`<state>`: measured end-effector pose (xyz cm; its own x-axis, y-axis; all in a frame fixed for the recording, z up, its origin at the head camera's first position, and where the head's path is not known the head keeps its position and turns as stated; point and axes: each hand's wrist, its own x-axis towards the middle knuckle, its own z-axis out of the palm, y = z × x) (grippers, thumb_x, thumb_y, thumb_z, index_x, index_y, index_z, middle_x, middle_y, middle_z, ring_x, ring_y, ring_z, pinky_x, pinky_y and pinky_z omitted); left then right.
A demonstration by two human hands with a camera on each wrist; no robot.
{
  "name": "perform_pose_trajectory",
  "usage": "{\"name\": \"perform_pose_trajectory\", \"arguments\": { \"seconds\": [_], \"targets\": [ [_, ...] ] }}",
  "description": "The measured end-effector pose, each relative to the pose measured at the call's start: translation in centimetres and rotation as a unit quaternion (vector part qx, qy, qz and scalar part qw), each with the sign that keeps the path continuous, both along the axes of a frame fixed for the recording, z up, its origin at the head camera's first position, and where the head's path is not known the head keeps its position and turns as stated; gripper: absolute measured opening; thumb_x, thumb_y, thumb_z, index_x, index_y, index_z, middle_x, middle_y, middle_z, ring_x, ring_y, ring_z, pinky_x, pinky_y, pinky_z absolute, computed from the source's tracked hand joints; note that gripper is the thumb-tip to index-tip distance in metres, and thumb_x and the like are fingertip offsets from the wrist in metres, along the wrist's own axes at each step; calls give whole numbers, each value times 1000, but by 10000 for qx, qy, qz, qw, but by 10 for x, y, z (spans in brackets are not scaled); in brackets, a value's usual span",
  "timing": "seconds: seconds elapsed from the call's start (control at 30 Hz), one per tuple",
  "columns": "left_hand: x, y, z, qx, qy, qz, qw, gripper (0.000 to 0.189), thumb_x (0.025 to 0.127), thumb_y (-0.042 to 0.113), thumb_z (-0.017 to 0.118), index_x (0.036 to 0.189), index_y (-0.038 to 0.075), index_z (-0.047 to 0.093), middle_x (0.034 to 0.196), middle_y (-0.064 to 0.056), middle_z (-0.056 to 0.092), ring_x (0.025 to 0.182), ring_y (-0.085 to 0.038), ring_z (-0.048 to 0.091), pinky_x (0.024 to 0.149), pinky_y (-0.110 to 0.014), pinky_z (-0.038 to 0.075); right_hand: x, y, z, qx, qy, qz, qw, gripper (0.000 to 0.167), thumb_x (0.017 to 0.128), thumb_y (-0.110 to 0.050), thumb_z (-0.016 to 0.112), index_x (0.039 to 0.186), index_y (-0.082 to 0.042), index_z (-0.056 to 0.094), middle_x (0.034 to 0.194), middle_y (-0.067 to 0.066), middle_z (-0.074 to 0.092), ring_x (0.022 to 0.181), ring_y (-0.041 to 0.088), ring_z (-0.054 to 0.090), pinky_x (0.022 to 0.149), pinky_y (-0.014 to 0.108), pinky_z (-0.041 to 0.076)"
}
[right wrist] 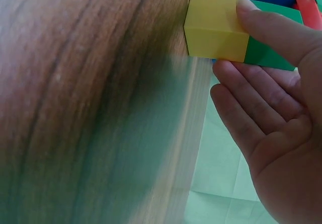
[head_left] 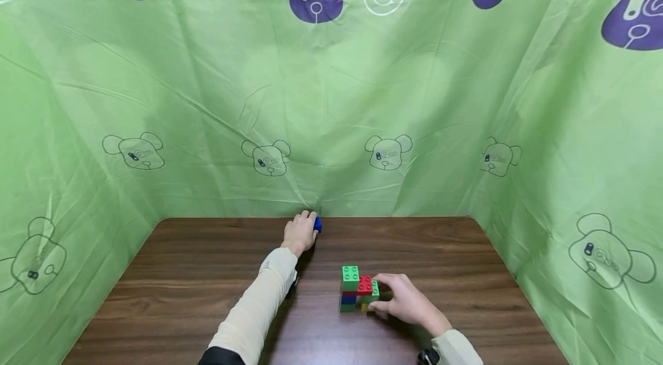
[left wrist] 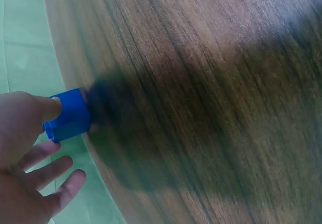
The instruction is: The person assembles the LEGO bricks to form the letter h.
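At the table's far edge, my left hand [head_left: 300, 232] pinches a blue toy brick [head_left: 317, 224]. In the left wrist view the thumb lies on this blue brick [left wrist: 70, 116], and the other fingers are spread below it. Nearer the front, my right hand [head_left: 406, 300] grips the right side of a small brick structure. Its left column has a green brick [head_left: 350, 278] on top, with blue [head_left: 349, 299] and green lower down. A red brick [head_left: 365, 285] sits beside the top. In the right wrist view the thumb presses where a yellow brick [right wrist: 216, 27] meets a green brick [right wrist: 271, 43].
The dark wood-grain table [head_left: 207, 273] carries the structure. Green printed fabric [head_left: 331, 94] hangs behind the table and along both sides, meeting its far edge close to the left hand.
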<state>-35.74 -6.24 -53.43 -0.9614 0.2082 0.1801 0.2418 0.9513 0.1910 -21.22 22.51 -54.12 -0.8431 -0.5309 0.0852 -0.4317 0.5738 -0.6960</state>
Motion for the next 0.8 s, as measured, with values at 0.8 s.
{"name": "perform_pose_trajectory", "arguments": {
  "seconds": [0.8],
  "targets": [
    [64, 0, 90, 1890, 401, -1459, 9703, 40, 97, 26, 69, 135, 13, 62, 121, -7, 66, 108, -25, 66, 95, -44, 54, 2, -2, 2, 134, 69, -151, 9998, 23, 87, -29, 82, 105, -25, 67, 99, -14, 72, 94, 7, 69, 81, 27, 58]
  ]
}}
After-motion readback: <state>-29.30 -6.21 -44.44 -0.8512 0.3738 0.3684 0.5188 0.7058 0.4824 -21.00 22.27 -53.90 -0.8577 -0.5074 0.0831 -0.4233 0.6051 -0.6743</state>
